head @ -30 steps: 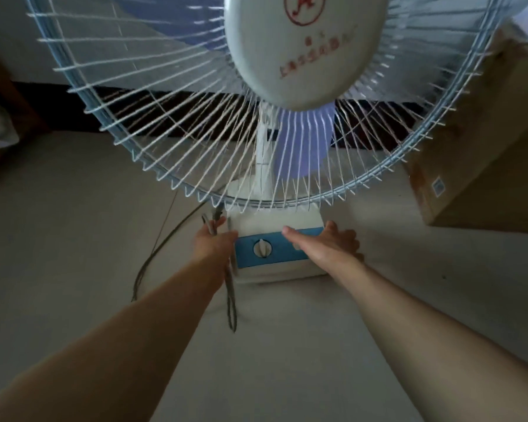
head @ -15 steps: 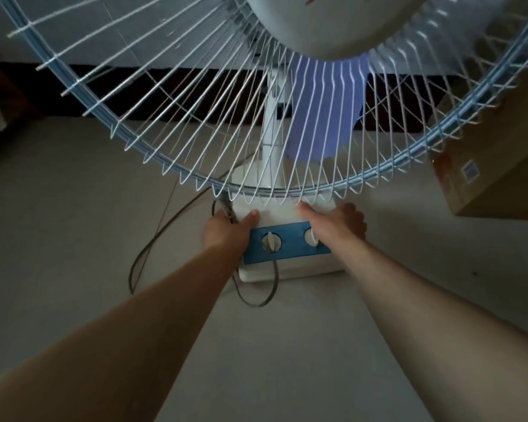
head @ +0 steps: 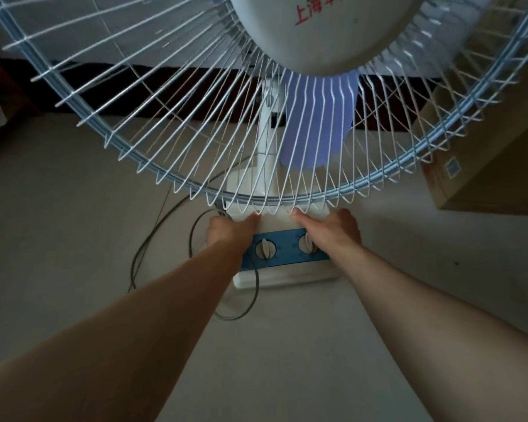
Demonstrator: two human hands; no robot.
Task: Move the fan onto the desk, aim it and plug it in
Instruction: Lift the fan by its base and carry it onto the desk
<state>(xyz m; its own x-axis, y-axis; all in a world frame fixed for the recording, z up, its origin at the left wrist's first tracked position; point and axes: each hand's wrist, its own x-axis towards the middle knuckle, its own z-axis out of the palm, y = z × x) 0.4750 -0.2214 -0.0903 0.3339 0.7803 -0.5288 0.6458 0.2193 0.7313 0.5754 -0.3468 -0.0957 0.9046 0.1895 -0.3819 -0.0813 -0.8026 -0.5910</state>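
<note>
A white table fan (head: 287, 269) with a blue-rimmed wire cage, purple blades and a white hub with red lettering fills the upper view. Its white base carries a blue panel with two white knobs. My left hand (head: 229, 231) grips the base's left side, thumb on top, with the grey power cord (head: 153, 242) bunched by its fingers. My right hand (head: 333, 229) grips the base's right side, thumb on top. The cord loops down beside and below the base. I cannot tell whether the base rests on the pale floor (head: 58, 223). No desk or plug is in view.
A brown cardboard box (head: 485, 166) stands close at the right, behind the cage rim. A dark strip runs along the far wall's foot. Something pale lies at the far left edge.
My hands have closed on both sides of the fan's base, and the fan now looms nearer and larger in view. The cord loop hangs lower below the base.
</note>
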